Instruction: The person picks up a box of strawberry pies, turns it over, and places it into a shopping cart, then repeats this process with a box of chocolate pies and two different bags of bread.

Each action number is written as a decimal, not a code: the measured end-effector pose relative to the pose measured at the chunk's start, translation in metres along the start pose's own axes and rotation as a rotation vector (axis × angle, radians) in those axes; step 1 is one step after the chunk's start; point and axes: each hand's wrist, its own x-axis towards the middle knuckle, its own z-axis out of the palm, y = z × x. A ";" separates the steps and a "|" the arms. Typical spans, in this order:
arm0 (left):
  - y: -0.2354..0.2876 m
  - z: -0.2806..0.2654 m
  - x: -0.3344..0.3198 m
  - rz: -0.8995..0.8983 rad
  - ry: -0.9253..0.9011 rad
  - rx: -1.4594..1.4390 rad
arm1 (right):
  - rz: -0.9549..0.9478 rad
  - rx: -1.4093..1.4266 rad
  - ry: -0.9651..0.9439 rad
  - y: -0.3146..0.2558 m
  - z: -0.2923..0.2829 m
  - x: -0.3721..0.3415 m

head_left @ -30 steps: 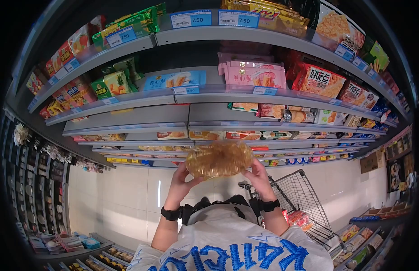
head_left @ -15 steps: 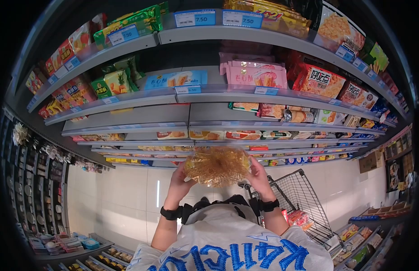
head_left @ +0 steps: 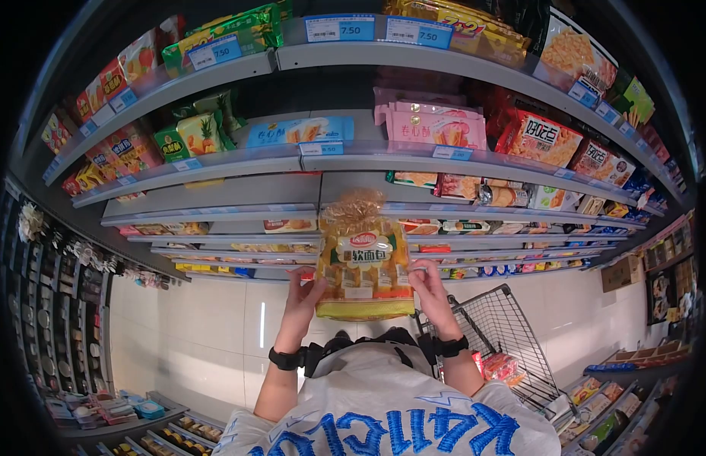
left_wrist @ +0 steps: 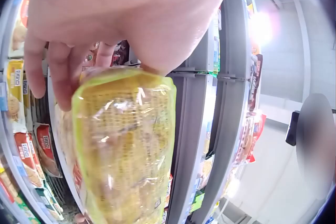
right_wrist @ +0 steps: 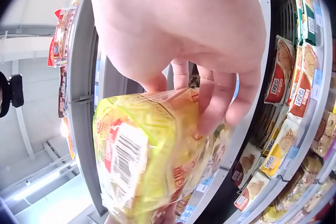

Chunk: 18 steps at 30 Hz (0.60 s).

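A clear and yellow bag of soft bread (head_left: pixel 366 262) is held up in front of the shelves, between both hands. Its printed front faces the head camera, and its gathered, crinkled golden top points toward the shelves. My left hand (head_left: pixel 298 302) grips one side edge near the bottom. On the opposite edge, my right hand (head_left: pixel 433 298) pinches the bag with thumb and fingers. The left wrist view shows the bag's yellowish, mesh-patterned side (left_wrist: pixel 126 145) below the hand. A white barcode label on the bag (right_wrist: pixel 126 155) shows in the right wrist view.
Shelves of packaged snacks rise ahead, with pink packs (head_left: pixel 433 128) and a blue pack (head_left: pixel 301 132) on one tier. A wire shopping cart (head_left: pixel 505 327) stands at the right, with red packages (head_left: pixel 503 368) in it. More racks line the left side (head_left: pixel 64 327).
The bag of bread has turned in both hands: its gathered top faced the head camera before and now points at the shelves, with the printed front showing. Both hands keep their hold.
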 end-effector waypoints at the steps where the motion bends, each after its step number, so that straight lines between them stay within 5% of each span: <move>1: -0.001 -0.001 0.000 -0.001 -0.001 -0.001 | 0.004 -0.091 0.002 0.001 -0.001 0.000; 4: 0.001 -0.005 0.001 0.090 0.017 0.108 | 0.038 -0.077 0.036 0.003 0.000 -0.002; 6: 0.006 -0.007 0.000 -0.042 0.001 -0.018 | 0.069 -0.082 0.041 0.003 -0.004 -0.003; 18: 0.015 -0.025 -0.002 -0.109 -0.037 0.021 | 0.186 0.211 0.009 0.012 -0.003 -0.004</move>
